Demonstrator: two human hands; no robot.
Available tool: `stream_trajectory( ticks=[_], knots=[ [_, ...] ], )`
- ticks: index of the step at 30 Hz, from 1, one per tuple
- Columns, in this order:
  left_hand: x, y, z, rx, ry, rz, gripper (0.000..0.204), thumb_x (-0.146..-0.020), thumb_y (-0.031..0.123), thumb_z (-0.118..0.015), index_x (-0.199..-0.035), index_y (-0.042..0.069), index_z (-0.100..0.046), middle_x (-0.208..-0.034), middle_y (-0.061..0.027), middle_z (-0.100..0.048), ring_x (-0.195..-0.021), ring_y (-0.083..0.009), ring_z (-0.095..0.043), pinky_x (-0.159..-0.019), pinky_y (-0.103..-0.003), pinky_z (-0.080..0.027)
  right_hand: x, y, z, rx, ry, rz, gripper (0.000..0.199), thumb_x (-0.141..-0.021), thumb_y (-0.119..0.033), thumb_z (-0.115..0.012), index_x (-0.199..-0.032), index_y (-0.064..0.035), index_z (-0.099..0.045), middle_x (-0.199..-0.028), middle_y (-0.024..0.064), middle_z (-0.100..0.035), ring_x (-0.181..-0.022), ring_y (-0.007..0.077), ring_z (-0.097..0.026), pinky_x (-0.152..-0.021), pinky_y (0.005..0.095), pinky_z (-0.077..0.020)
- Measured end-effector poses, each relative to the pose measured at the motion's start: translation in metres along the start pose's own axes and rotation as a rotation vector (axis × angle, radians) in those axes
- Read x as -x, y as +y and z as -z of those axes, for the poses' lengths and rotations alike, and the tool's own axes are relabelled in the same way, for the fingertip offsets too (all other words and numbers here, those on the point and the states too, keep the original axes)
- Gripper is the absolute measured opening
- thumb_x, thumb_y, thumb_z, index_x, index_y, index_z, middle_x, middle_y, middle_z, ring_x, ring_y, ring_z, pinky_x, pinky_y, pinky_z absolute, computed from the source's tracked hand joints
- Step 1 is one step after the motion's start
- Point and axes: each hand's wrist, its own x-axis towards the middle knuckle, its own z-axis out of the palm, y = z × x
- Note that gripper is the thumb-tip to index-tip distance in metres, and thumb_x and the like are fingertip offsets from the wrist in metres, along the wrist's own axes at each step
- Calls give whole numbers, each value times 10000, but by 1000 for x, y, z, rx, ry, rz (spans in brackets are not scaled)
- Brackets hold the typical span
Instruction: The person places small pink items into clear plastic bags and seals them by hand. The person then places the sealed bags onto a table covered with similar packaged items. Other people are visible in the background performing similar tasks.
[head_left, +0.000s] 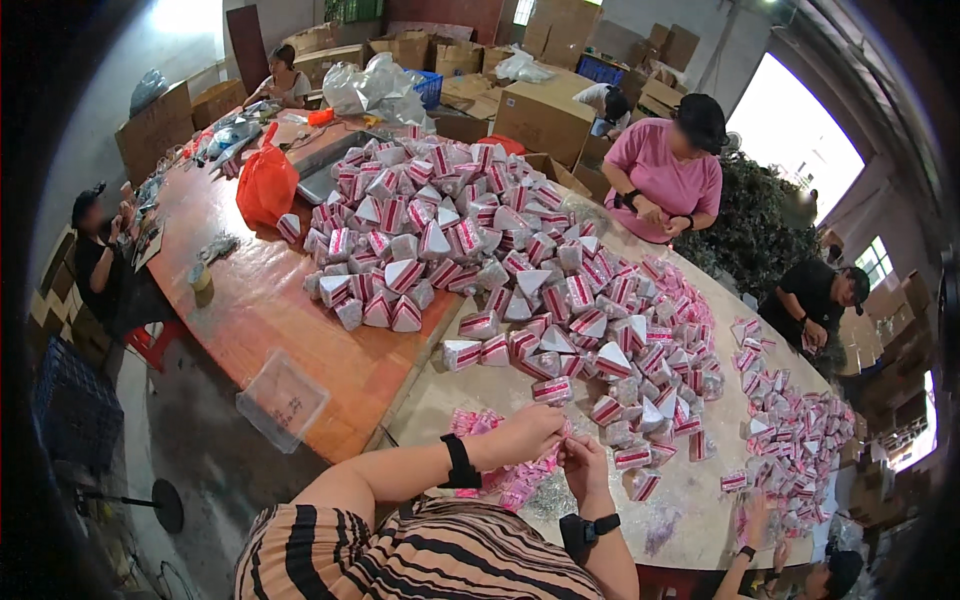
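My left hand (532, 434) and my right hand (584, 468) meet over the near edge of the table, fingertips pinched close together. A small bit of pink shows between them, too small to make out. Just below and beside my left hand lies a pile of pink printed strips (515, 487). Beyond my hands spreads a big heap of wedge-shaped pieces in clear wrap (440, 240), white and silvery with red-and-pink bands. The nearest of these pieces, a wrapped wedge (552, 391), lies just past my left hand.
An orange-topped table (215, 320) joins the pale table (700, 500). A clear plastic tray (284, 400) and an orange bag (267, 185) rest on the left. Co-workers sit or stand around, one in a pink shirt (650, 165) across from me. Cardboard boxes (540, 120) stand behind.
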Motion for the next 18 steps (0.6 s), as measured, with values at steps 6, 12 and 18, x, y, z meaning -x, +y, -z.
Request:
stream_trajectory(
  ticks=[6,12,18],
  knots=[
    [12,-18,33,-169,-109,-356,86,-745,115,-557,-796,50,-531,-775,-82,-515,-761,-251,-521,-771,-351,-393,2,5,-23,153,19,-76,18,-787,25,-587,-787,36,-601,-708,111,-600,-590,185,-569,-558,282,-464],
    [17,-22,59,-361,-160,-558,192,-766,143,-514,-945,81,-542,-791,-35,-523,-789,-190,-522,-800,-345,-393,0,17,-36,341,8,-113,46,-793,-2,-577,-796,32,-608,-733,105,-613,-619,181,-576,-566,291,-465],
    [24,-31,57,-416,-217,-625,192,-751,155,-522,-921,81,-574,-784,-27,-524,-804,-175,-519,-817,-342,-391,10,27,-48,438,108,-144,38,-768,23,-579,-785,40,-609,-732,125,-626,-600,185,-576,-559,294,-462]
  ],
)
